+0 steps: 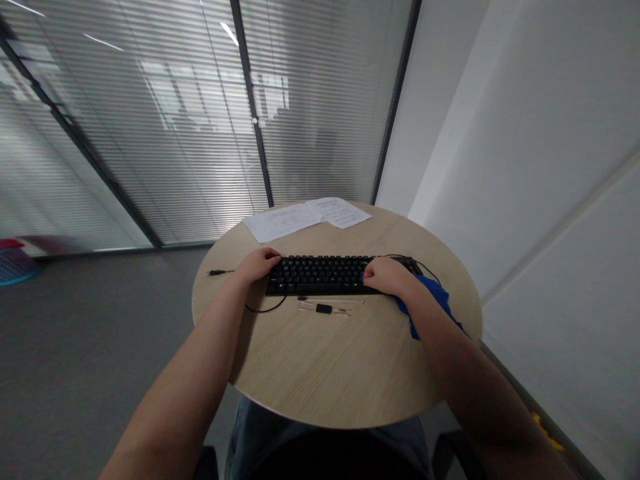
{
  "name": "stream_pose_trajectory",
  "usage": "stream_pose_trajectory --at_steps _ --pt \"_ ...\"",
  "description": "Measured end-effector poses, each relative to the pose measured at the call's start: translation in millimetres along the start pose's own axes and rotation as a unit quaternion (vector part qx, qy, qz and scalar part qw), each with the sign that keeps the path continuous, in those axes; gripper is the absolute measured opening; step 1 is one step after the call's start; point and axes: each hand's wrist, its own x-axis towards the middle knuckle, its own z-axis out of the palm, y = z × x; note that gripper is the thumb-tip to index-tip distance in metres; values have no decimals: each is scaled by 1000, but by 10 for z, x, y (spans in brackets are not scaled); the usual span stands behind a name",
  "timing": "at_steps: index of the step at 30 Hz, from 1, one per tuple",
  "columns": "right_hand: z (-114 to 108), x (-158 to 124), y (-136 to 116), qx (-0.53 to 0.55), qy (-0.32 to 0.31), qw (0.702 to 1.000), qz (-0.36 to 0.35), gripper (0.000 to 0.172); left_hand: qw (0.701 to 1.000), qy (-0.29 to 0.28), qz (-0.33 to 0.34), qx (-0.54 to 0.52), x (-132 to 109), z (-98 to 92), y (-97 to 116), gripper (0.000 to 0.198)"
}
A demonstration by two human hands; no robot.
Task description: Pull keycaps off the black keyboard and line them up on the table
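Across the round table (310, 373), the black keyboard (320, 270) lay with its long axis running left to right in front of the person. Both hands were at it: the left hand (259, 263) touched its left end near the far corner, though whether those fingers gripped or only steadied it could not be told. The right hand (387, 275) was closed on the blue cloth (436, 288) over the keys toward the right end, so most of the key rows lay to its left, between the two hands.
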Motion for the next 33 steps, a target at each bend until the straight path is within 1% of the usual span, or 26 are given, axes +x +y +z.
stream_pose_trajectory --at_steps 4,7,9,14,16,20,25,27,30,33 --pt "38 22 -63 24 4 999 -28 20 1000 1 0 -1 -1 1 6 31" --pt "33 26 -39 38 0 999 -31 20 1000 1 1 1 -3 -5 17 31" --pt "15 23 18 45 -7 999 -24 20 1000 0 2 1 -5 -11 24 30" --pt "-37 8 214 44 -25 998 22 18 1000 -1 2 3 -11 -12 24 31" --pt "-47 7 255 42 -28 998 31 17 1000 2 -1 4 -11 -7 20 31" --pt "-39 13 202 29 -18 999 27 16 1000 3 -1 2 -12 -6 21 31" --pt "5 20 19 45 -8 998 -32 19 1000 2 0 1 -25 -15 32 31" --pt "15 23 -8 51 -8 998 -40 20 1000 1 -2 1 -27 -16 32 31" --pt "3 22 48 52 -13 998 -28 20 1000 1 -2 2 -25 -15 32 31" --pt "-31 5 172 45 -22 999 5 18 1000 1 -1 2 -24 -13 32 32"
